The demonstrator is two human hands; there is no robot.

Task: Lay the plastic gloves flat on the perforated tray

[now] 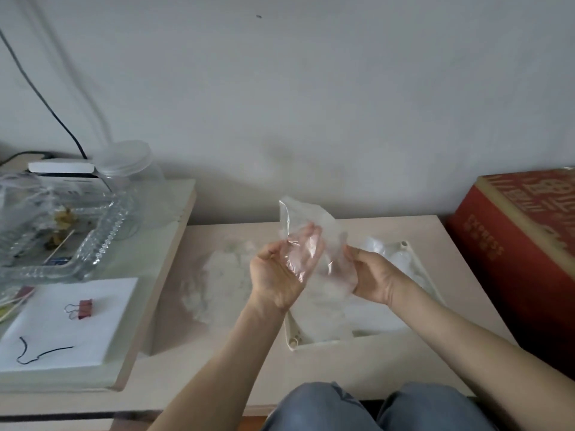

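Note:
A clear plastic glove (314, 225) hangs in the air between my hands, above the low table. My left hand (280, 272) lies palm up under it, fingers nearly straight, the film draped over them. My right hand (373, 275) pinches the glove's right edge. Below sits the cream tray (294, 339), with more clear gloves (385, 256) lying in it; its holes are hidden. A loose heap of crumpled gloves (224, 275) lies on the table left of the tray.
A red carton (522, 244) stands at the right. On the raised shelf at left are a glass dish (62, 244), a clear jar (130, 169), a white pad with a red binder clip (82, 307) and a black cord. My knees (373, 409) are at the bottom.

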